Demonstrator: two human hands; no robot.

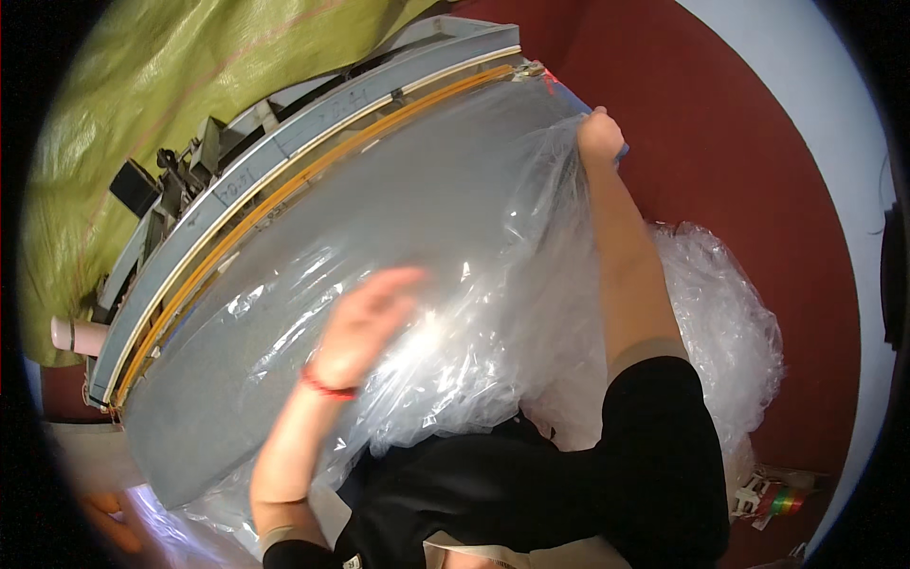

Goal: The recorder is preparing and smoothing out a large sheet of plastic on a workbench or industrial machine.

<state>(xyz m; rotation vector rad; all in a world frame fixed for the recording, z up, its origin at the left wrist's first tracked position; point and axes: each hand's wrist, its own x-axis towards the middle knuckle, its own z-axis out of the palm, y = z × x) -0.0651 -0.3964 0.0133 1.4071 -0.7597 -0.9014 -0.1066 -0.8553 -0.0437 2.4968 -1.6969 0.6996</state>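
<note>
A large sheet of clear plastic film [474, 332] lies in shiny wrinkles over a grey work table [379, 199]. At the table's far right corner, my right hand [599, 137] is closed on the film's gathered edge, close to a blue strip at the corner. Folds run from that fist down toward my body. Over the middle of the film is my left hand [368, 322], blurred by motion, with a red bracelet at the wrist. Its fingers look apart, and nothing shows in them.
A long frame with an orange rail [313, 171] borders the table's far side, with metal brackets and a pink cylinder [78, 335] beyond. Yellow-green sheeting [180, 85] spreads behind it. Bunched clear film [720, 322] sits right of my arm, above a rainbow-striped item [782, 501] on the dark red floor.
</note>
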